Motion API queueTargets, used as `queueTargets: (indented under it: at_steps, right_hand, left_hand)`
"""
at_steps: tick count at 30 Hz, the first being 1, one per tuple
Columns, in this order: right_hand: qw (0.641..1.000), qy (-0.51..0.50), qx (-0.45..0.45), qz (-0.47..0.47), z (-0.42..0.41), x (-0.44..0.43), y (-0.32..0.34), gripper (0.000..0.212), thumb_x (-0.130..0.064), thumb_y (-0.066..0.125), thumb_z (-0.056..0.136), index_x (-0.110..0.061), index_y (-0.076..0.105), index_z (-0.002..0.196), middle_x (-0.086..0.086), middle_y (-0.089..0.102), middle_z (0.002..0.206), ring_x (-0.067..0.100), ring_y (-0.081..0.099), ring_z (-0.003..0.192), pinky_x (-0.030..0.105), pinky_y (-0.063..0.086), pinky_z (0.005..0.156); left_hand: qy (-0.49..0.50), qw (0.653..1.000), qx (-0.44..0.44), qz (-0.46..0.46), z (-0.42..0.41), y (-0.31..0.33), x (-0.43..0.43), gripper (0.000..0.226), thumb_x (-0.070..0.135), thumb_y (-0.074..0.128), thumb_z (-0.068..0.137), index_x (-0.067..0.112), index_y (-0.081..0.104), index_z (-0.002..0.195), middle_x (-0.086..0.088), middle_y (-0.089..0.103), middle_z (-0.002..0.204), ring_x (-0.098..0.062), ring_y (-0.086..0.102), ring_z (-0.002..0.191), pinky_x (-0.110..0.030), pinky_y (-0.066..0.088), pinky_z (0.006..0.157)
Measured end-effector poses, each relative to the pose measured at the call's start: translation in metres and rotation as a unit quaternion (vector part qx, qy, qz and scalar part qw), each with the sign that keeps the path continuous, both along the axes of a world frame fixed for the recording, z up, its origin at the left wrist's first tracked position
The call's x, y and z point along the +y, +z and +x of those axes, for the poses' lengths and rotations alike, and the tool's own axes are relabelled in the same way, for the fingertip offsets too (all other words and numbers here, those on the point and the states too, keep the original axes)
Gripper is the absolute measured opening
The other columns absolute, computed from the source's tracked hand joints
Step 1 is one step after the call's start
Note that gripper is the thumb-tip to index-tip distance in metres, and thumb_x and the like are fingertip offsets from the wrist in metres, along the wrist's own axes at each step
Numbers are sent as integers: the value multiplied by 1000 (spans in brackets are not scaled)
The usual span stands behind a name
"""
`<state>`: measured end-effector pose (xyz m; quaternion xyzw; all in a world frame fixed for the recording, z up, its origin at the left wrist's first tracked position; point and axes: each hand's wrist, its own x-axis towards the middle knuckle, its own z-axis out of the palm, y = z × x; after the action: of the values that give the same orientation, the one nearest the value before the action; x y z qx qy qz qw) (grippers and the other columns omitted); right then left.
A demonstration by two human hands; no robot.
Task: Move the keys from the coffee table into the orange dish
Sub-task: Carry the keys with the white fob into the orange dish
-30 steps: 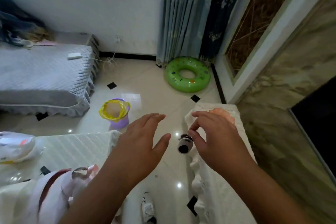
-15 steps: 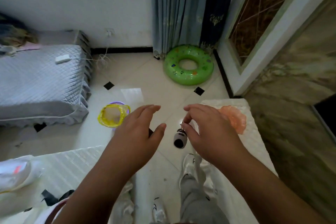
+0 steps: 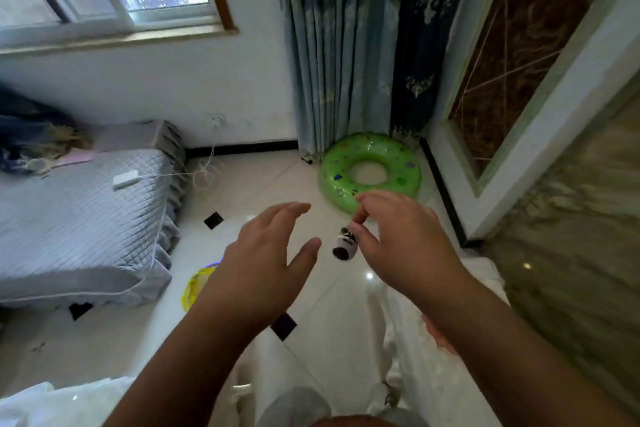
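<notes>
The right hand pinches the keys between thumb and forefinger, while at its nine o'clock the left hand hovers with fingers loosely spread.

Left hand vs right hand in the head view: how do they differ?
Grip: the left hand is spread with straight fingers and holds nothing; the right hand pinches the keys between thumb and fingertips, a small fob dangling below.
Place: the left hand hangs over the floor; the right hand's forearm crosses over the orange dish.
Shared: both are up in the air, backs toward the camera, neither resting on anything.
</notes>
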<state>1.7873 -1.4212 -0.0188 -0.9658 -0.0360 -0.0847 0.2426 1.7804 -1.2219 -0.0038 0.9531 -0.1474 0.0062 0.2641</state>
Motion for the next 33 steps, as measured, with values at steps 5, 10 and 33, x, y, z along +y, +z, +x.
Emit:
queueTargets:
  at_steps: [5,10,33]
  right_hand:
    - [999,-47,9,-2,43,-49,6,8,-38,61,87,-31,58,83,-11,65,109,15,55,103,37,42,84]
    - [991,-130,20,2,91,-102,-2,8,-37,62,86,-31,58,84,-12,64,108,15,56,103,41,45,87]
    - [740,-667,62,69,69,-149,-42,7,-34,59,91,-27,59,90,-6,61,119,19,54,109,41,44,90]
  left_hand:
    - [-49,999,1,2,57,1,-41,53,58,40,89,44,34,140,23,35,143,-1,28,129,-27,29,99]
    - [-134,991,8,8,141,-9,-93,54,60,39,89,43,34,140,17,38,144,-6,32,131,-31,32,104]
    - [-657,750,53,49,293,-59,-334,52,54,47,89,33,45,136,9,47,138,-12,41,126,-38,39,99]
